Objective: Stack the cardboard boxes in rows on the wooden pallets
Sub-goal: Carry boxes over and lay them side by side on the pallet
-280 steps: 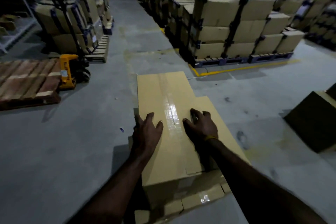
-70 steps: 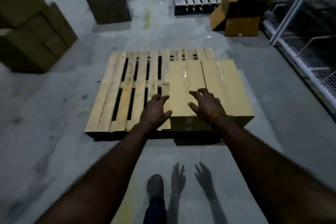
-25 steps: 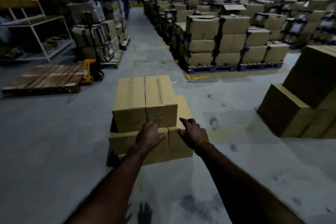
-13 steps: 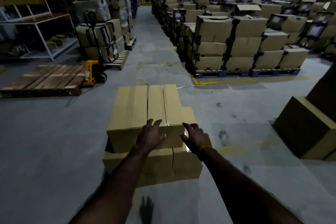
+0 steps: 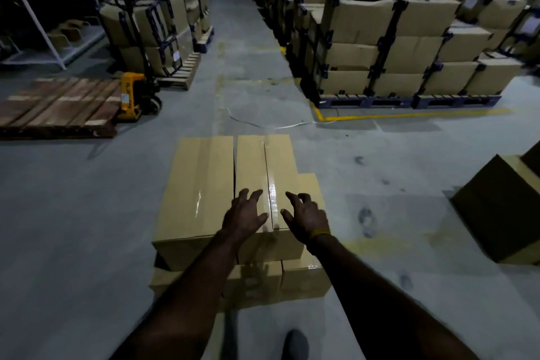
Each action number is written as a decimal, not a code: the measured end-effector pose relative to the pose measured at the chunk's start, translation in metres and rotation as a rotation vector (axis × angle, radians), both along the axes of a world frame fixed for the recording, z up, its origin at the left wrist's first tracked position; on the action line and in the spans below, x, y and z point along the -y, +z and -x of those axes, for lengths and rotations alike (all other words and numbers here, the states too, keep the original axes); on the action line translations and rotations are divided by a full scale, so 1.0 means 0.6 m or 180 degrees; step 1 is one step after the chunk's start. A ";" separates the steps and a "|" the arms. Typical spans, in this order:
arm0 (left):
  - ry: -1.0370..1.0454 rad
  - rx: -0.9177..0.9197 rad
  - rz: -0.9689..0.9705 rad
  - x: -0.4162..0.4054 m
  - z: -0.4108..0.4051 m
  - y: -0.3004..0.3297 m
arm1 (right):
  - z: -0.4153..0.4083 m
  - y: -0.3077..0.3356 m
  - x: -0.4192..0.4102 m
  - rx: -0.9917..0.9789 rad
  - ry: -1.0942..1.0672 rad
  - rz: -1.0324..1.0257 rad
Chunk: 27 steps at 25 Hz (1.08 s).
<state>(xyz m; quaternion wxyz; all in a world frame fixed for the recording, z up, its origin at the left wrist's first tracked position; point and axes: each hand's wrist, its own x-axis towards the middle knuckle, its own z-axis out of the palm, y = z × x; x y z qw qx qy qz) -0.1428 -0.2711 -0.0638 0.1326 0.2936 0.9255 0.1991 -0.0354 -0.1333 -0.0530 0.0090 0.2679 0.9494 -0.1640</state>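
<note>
A low stack of cardboard boxes stands on the floor in front of me. Two boxes lie side by side on top: the left top box (image 5: 198, 184) and the right top box (image 5: 277, 166) with a shiny tape seam. Lower boxes (image 5: 304, 278) stick out beneath at the front and right. My left hand (image 5: 244, 215) hovers over the near end of the right top box with fingers spread. My right hand (image 5: 306, 218), a yellow band at its wrist, hovers over the same box's near right corner, fingers spread and slightly bent. Neither hand holds anything.
An empty wooden pallet (image 5: 55, 105) lies at the left with a yellow pallet jack (image 5: 131, 95) at its right end. Strapped box stacks on blue pallets (image 5: 409, 47) fill the right rear. A tilted box (image 5: 502, 213) sits at the right. A white shelf frame (image 5: 43, 9) stands far left.
I have stepped closer to the box stack, which now looms larger. Both hands have come forward over the top right box with fingers spread wider.
</note>
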 end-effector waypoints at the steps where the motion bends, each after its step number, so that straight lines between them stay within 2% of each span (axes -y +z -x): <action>1: 0.0008 0.0028 0.0006 -0.011 0.017 -0.007 | 0.019 -0.008 -0.012 -0.0010 0.0024 -0.0002; 8: 0.0211 0.0201 0.0258 -0.121 0.156 -0.085 | 0.170 -0.088 -0.136 0.0081 0.0173 0.0158; 14: 0.0425 0.0101 0.0508 -0.199 0.243 -0.179 | 0.274 -0.194 -0.218 0.0304 0.0313 0.0185; 20: 0.0603 0.0324 0.0873 -0.214 0.281 -0.253 | 0.308 -0.276 -0.245 0.0621 0.0558 0.0079; 27: 0.0516 0.0399 0.0865 -0.238 0.290 -0.255 | 0.295 -0.295 -0.281 0.0714 0.0448 0.0275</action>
